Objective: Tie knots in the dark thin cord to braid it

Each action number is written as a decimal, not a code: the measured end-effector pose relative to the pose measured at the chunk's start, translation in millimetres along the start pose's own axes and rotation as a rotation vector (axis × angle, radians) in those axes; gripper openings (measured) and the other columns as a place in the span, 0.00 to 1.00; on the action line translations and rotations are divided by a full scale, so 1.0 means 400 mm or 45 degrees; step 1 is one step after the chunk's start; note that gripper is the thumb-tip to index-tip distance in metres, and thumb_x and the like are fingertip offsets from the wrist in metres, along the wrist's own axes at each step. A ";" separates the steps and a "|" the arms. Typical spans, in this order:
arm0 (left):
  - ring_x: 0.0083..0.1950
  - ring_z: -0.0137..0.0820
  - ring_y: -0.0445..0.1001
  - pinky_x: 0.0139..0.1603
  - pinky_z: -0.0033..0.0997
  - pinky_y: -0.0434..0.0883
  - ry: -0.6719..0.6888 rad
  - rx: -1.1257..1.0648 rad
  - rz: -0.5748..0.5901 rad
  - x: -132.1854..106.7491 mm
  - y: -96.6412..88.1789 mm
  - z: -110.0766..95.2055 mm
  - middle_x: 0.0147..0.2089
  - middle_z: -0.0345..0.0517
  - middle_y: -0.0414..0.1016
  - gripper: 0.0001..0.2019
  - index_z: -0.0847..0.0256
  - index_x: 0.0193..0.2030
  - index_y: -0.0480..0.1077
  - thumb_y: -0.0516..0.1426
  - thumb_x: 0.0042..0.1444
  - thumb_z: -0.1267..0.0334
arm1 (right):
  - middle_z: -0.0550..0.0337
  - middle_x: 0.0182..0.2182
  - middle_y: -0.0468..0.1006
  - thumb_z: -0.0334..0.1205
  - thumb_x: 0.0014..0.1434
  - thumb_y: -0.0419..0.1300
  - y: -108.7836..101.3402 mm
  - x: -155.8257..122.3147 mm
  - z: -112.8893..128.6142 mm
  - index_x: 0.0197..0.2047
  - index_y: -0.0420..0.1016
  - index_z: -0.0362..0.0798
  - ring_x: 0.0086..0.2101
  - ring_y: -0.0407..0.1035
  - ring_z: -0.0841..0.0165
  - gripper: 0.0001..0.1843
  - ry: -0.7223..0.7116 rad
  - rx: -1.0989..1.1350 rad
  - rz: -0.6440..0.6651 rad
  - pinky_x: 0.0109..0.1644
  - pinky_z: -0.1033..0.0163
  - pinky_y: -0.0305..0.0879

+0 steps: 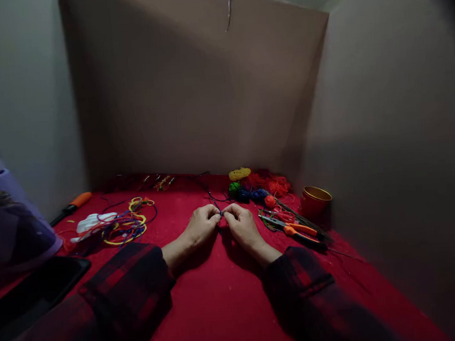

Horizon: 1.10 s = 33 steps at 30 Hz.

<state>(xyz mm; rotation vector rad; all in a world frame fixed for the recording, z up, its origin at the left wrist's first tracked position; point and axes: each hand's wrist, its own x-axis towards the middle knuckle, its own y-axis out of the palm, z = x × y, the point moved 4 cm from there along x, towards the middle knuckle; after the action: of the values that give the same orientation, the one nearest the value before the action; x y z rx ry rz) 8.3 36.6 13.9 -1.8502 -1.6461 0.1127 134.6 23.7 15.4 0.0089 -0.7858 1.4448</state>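
Note:
My left hand [202,225] and my right hand [242,224] rest on the red cloth [220,295], fingertips meeting in the middle. Both pinch a thin dark blue cord [214,199] that runs away from the fingers toward the back. A small knot or bead seems to sit between the fingertips; it is too small to make out. Both sleeves are dark red plaid.
Loose coloured cords [126,224] and a white object [93,221] lie at left, with an orange-handled tool [72,206]. Balls of thread [257,186], orange-handled pliers [294,228] and a red cup [314,200] sit at right. A black tray [33,293] and purple container [8,217] are near left.

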 end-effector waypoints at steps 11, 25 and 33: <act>0.31 0.31 0.67 0.32 0.27 0.58 -0.048 0.463 -0.030 -0.047 -0.011 -0.029 0.29 0.44 0.72 0.08 0.61 0.30 0.67 0.47 0.53 0.65 | 0.61 0.21 0.72 0.36 0.51 0.51 0.007 0.002 -0.008 0.25 0.72 0.44 0.24 0.63 0.71 0.10 0.000 -0.021 0.107 0.27 0.68 0.56; 0.38 0.36 0.67 0.38 0.35 0.57 0.014 0.841 -0.127 -0.085 -0.020 -0.067 0.34 0.48 0.73 0.09 0.60 0.32 0.71 0.49 0.54 0.66 | 0.63 0.18 0.68 0.37 0.49 0.52 0.021 0.009 -0.029 0.21 0.68 0.44 0.21 0.61 0.73 0.09 0.051 0.008 0.294 0.24 0.70 0.53; 0.39 0.38 0.64 0.40 0.39 0.54 0.168 0.968 -0.255 -0.099 -0.025 -0.098 0.32 0.48 0.73 0.08 0.60 0.31 0.70 0.50 0.55 0.64 | 0.64 0.18 0.68 0.37 0.48 0.52 0.022 0.013 -0.036 0.20 0.67 0.45 0.22 0.60 0.74 0.08 -0.012 -0.069 0.247 0.24 0.71 0.53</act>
<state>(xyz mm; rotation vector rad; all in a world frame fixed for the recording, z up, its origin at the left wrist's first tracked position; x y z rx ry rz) 10.0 -15.7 36.1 -1.0906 -1.4126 0.4514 133.4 36.4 3.0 -0.1039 -0.8515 1.6067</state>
